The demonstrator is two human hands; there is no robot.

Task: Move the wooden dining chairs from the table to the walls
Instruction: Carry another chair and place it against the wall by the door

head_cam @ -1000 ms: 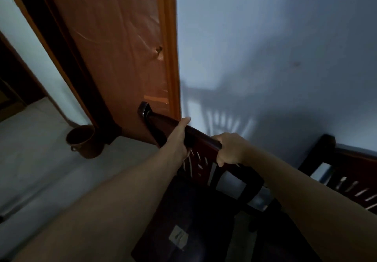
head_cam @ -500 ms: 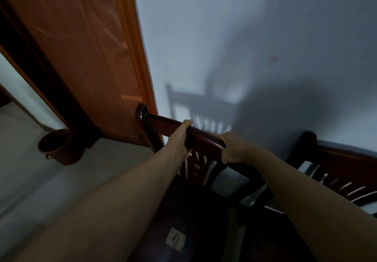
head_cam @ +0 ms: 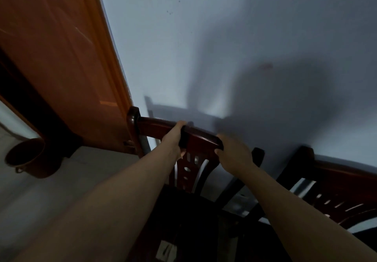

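- Left hand and right hand both grip the top rail of the wooden chair.
- Chair stands near the wall, beside a second chair.

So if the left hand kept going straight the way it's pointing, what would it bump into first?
Probably the wall. The left hand grips the chair's top rail, pointing forward over it, and only wall shows beyond. How far off the wall is, the picture can't tell.
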